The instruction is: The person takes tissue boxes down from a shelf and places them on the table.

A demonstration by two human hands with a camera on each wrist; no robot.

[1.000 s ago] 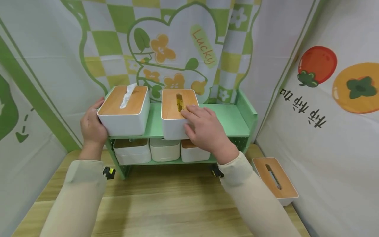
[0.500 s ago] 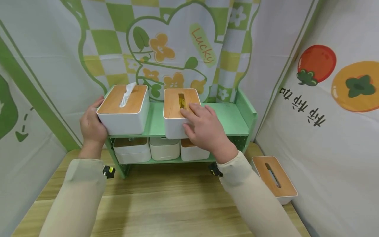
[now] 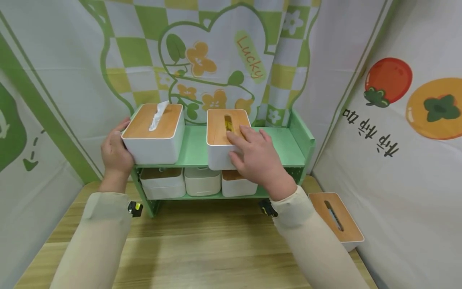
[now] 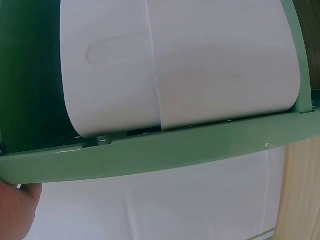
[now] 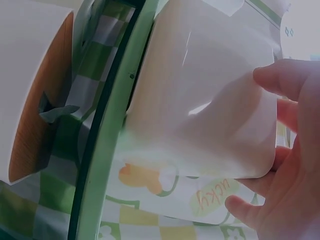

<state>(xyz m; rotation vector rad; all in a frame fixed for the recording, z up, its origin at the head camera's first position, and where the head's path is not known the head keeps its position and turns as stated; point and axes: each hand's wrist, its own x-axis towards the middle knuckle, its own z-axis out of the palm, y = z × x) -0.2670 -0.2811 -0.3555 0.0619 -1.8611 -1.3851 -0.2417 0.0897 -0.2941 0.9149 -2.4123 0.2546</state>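
Observation:
A white tissue box (image 3: 219, 154) with a wood-look lid stands on the top shelf, a yellow packet showing in its slot. My right hand (image 3: 258, 160) holds its near right corner, fingers over the lid and thumb against the front wall. In the right wrist view the thumb presses the white wall of the box (image 5: 200, 90). To the left, a larger tissue box (image 3: 153, 150) has a white tissue sticking up. My left hand (image 3: 117, 156) rests at the left end of the green shelf unit (image 3: 193, 154), beside that box; its fingertips are partly hidden.
Several white and cream boxes (image 3: 203, 184) fill the lower shelf. Another wood-lidded tissue box (image 3: 335, 214) stands on the wooden table (image 3: 202, 249) at the right, near the wall. A green end panel (image 3: 303, 130) rises at the shelf's right. A checkered curtain (image 3: 137, 52) hangs behind.
My right hand and the tissue box it holds have moved a little to the right along the top shelf. My left hand and the larger box stay together at the left.

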